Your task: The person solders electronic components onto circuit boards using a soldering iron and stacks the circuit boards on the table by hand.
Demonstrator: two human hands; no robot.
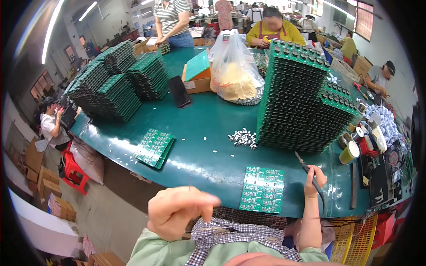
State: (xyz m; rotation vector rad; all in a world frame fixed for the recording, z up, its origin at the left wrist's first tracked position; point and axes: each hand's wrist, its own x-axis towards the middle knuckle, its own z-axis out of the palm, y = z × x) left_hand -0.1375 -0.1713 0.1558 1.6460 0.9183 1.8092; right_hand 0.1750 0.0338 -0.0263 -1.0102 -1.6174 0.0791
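My right hand [316,178] grips a soldering iron [303,165] with a dark cable. Its metal tip points up and left, near the foot of a tall stack of circuit boards [293,102]. Just left of that hand, a green circuit board panel [262,189] lies flat at the table's near edge. My left hand [182,210] is raised in front of my body, left of the panel and apart from it. Its fingers are curled closed; a faint thin line rises above them, and what they hold is not clear. A pile of small metallic parts [243,138] lies beyond the panel.
Several board stacks [117,95] stand at the far left. A small board pile [154,148], a phone [179,92], a cardboard box [197,85] and a plastic bag [236,73] are on the green table [199,119]. A yellow-green can [349,152] stands at right. Co-workers sit and stand beyond.
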